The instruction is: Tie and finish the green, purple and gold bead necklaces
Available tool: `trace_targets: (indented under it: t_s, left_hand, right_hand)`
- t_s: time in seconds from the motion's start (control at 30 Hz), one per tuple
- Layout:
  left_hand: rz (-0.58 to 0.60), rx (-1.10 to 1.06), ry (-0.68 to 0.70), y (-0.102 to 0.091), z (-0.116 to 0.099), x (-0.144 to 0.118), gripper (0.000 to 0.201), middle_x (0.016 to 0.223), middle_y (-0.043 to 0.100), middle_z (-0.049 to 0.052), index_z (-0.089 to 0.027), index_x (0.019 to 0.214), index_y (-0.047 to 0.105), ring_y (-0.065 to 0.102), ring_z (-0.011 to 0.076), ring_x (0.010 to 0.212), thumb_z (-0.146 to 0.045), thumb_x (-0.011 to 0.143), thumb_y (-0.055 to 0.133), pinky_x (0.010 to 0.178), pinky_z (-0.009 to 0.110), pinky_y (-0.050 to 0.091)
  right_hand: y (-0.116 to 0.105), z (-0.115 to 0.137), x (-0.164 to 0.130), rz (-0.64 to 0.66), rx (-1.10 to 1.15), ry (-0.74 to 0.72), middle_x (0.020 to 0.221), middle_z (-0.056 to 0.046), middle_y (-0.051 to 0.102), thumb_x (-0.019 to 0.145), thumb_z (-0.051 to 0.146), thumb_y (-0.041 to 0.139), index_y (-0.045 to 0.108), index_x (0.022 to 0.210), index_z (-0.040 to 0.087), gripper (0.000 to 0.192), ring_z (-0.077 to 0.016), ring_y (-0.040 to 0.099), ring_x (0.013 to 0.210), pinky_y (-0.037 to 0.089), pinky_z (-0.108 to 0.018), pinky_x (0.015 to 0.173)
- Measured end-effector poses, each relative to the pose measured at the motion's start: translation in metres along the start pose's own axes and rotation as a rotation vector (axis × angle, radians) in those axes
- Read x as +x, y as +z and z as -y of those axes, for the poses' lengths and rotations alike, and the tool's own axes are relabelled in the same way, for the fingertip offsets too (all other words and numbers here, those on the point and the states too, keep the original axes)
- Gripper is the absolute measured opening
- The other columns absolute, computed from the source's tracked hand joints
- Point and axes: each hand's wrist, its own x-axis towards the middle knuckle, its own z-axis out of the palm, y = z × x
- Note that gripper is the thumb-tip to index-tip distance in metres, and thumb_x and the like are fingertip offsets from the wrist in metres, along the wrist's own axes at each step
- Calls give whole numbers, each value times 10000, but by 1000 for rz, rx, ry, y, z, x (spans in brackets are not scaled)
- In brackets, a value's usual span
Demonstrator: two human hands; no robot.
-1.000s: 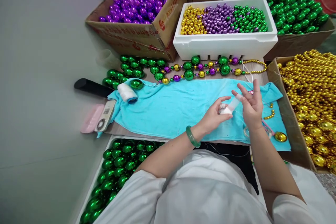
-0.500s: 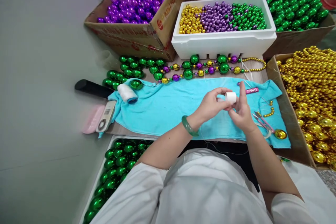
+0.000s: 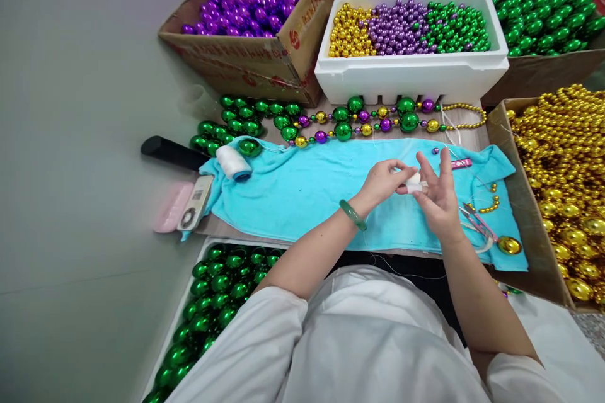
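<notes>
My left hand [image 3: 385, 181], with a green bangle [image 3: 353, 215] at its wrist, pinches a small white roll [image 3: 414, 180] that looks like tape. My right hand [image 3: 439, 201] is right beside it, palm turned up, two fingers raised and spread. Its thumb is close to the roll's lower edge; whether it touches cannot be told. Both are over a turquoise towel [image 3: 302, 195]. Close to the right hand lie pink-handled snips [image 3: 481, 221], a pink item [image 3: 461, 164], a large gold bead [image 3: 509, 245] and several small gold beads [image 3: 491, 205].
A thread spool [image 3: 232, 162] lies at the towel's left. Behind it stretches a strung bead garland [image 3: 343, 131]. A white foam box [image 3: 411, 79] and cardboard boxes of purple [image 3: 297, 44] and gold beads [image 3: 529, 214] surround the towel. Green beads [image 3: 220, 283] fill a tray at lower left.
The white roll has tilted and dropped slightly between my hands. My right hand's fingers have spread wider, with a second finger now raised. The whole view has shifted a little.
</notes>
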Motion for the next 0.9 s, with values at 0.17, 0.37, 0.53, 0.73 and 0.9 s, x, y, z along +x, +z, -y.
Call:
trace_targets:
  t_s: [0.17, 0.37, 0.53, 0.73, 0.9]
  left_hand:
    - [73, 2, -61, 0, 19, 1, 322, 581, 570, -13, -144, 776, 616, 488, 68, 499, -461, 826, 597, 500, 197, 371]
    - [-259, 92, 240, 2, 21, -22, 186, 820, 645, 13, -182, 865, 635, 572, 104, 703, -347, 879, 549, 662, 231, 459]
    - [-281, 193, 431, 8, 18, -36, 120, 855, 673, 24, -195, 890, 688, 567, 108, 717, -282, 851, 617, 673, 238, 462]
    - [-309, 54, 360, 7, 27, -31, 190, 1006, 648, 48, -191, 1008, 626, 593, 106, 767, -167, 826, 576, 653, 227, 465]
    - [-40, 91, 430, -5, 29, -27, 436, 1343, 493, 90, -243, 1165, 595, 496, 206, 1221, -134, 746, 648, 901, 305, 475]
  right_hand:
    - [-3, -1, -1, -89, 113, -8, 1462, -2, 474, 815, 242, 670, 241, 1484, 441, 819, -189, 434, 1361, 413, -423, 1106]
    - [-5, 9, 9, -163, 399, 89, 1427, -5, 511, 860, 406, 598, 420, 1385, 418, 555, -247, 493, 1311, 366, -570, 1092]
    - [1, 10, 9, -157, 468, 173, 1467, 13, 461, 887, 686, 361, 449, 1358, 450, 534, -256, 548, 1255, 325, -555, 1109]
    - [7, 14, 5, -161, 420, 229, 1518, 6, 393, 827, 770, 355, 404, 1395, 447, 655, -260, 578, 1214, 383, -506, 1064]
    - [2, 20, 6, -76, 479, 298, 1439, -26, 500, 824, 783, 327, 483, 1340, 402, 660, -263, 626, 1135, 409, -517, 1031]
